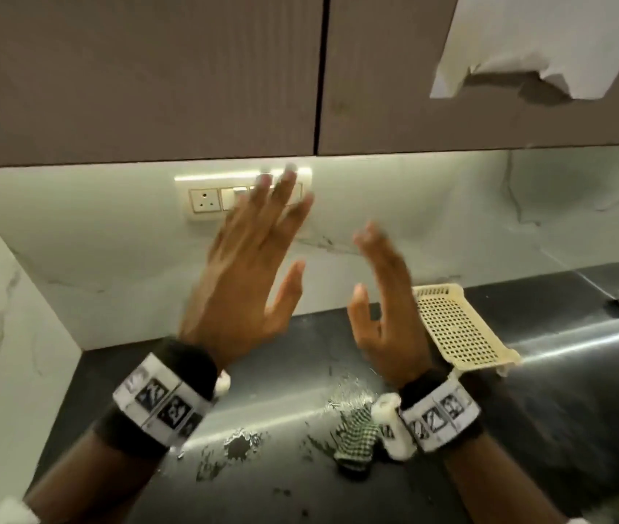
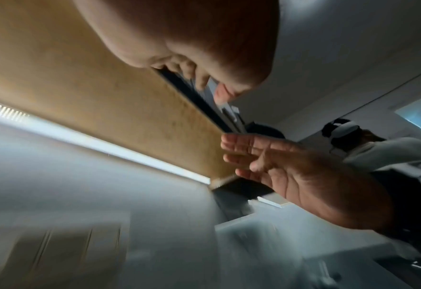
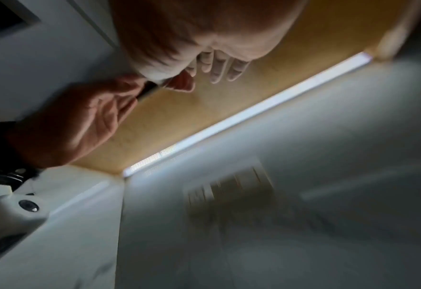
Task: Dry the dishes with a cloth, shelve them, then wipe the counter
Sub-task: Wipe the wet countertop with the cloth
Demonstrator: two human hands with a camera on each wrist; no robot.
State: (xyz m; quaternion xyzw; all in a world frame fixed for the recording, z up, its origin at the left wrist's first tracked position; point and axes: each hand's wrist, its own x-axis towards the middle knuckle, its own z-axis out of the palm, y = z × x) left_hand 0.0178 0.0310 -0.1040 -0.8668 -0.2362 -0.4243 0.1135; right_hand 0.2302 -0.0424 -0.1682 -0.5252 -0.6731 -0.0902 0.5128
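Both hands are raised over the black counter (image 1: 546, 410), just below the closed wall cabinet doors (image 1: 141, 77). My left hand (image 1: 285, 228) has straight, spread fingers in front of the socket panel (image 1: 204, 200) and holds nothing. To its right, my right hand (image 1: 372, 262) is also open and empty, a little lower. In the wrist views the fingers (image 2: 199, 76) (image 3: 219, 68) point up at the cabinet's underside (image 2: 80, 93). A green-and-white checked cloth (image 1: 357, 436) lies crumpled on the counter under my right wrist. No dish shows in any view.
A cream perforated tray (image 1: 459, 327) sits upside-down on the counter, right of my right hand. Water patches (image 1: 240, 444) spread over the counter's front middle. White paper (image 1: 527, 43) hangs on the right cabinet door. A marble side wall (image 1: 5, 315) closes the left.
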